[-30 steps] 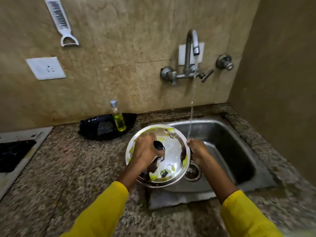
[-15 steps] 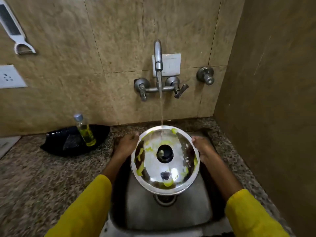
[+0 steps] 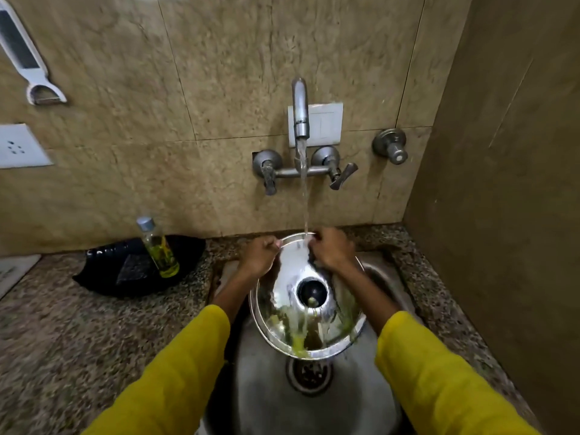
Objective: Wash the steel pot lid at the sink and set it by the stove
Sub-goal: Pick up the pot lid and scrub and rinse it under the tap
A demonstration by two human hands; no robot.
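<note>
I'm holding the steel pot lid (image 3: 309,296) tilted over the sink (image 3: 317,412) under the tap stream (image 3: 303,196): left hand (image 3: 260,255) pinching its rim, right hand (image 3: 332,248) curled on the top edge. It's probably stiff, light and slippery when wet; the rim is the safest place to grip.

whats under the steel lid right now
The sink basin lies under the steel lid, with the drain showing just past the lid's near edge. The basin floor directly beneath is covered.

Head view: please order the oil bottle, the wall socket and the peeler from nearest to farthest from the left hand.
From the left hand:
1. Oil bottle, on the counter just to its left.
2. Wall socket, on the wall, far left.
3. Peeler, hanging highest on the wall, far left.
</note>
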